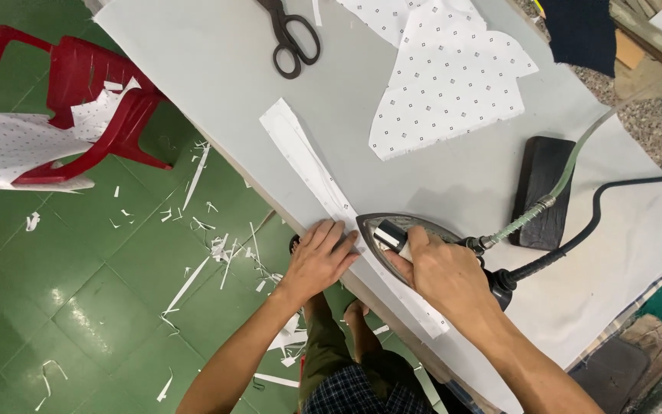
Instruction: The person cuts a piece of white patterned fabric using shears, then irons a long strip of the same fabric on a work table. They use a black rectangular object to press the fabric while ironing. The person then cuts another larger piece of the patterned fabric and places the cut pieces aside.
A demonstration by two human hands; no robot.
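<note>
Right hand [444, 270] gripping the iron [400, 234], nose pointing up along the long white strip [312, 165]; left hand [319, 257] lying open, pressing the strip flat beside it.

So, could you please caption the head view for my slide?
Right hand presses an iron along a white fabric strip while the left hand flattens it.

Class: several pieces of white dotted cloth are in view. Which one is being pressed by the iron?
The long narrow strip along the table's edge: the left hand holds it flat while the right hand grips the iron on it.
</note>
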